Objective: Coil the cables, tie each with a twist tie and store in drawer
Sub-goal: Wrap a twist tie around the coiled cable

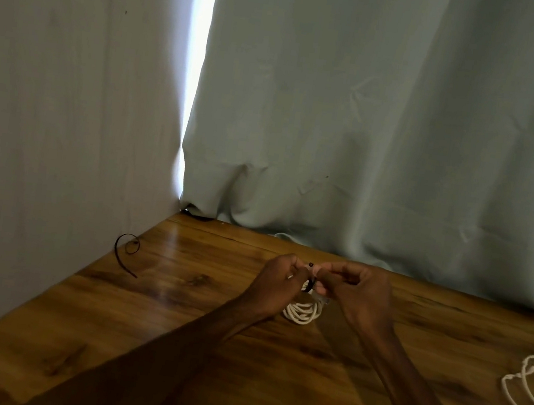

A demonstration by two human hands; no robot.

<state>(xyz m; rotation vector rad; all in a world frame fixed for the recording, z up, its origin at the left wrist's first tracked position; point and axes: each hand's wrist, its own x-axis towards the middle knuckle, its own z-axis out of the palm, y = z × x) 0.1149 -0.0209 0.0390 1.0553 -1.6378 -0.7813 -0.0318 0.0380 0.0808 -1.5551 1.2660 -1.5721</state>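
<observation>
Your two hands meet over the middle of the wooden table (175, 309), fingertips almost touching. Your left hand (277, 281) has its fingers curled in, pinching one end of a dark twist tie (309, 285). Your right hand (357, 292) is curled the same way and pinches the tie from the other side. The tie loops around the far part of a coiled white cable (303, 312). The near part of the coil hangs down between your wrists and rests on the tabletop. How far the tie's ends are twisted is hidden by your fingers.

To the far left, close to the table's edge by the wall (71, 72), a loose black tie (127, 249) lies curled at one end with a straight tail. At the right edge of view a second white cable (532, 380) lies in open, untied loops, well apart from your hands. A pale green curtain (374, 114) hangs along the table's far side.
</observation>
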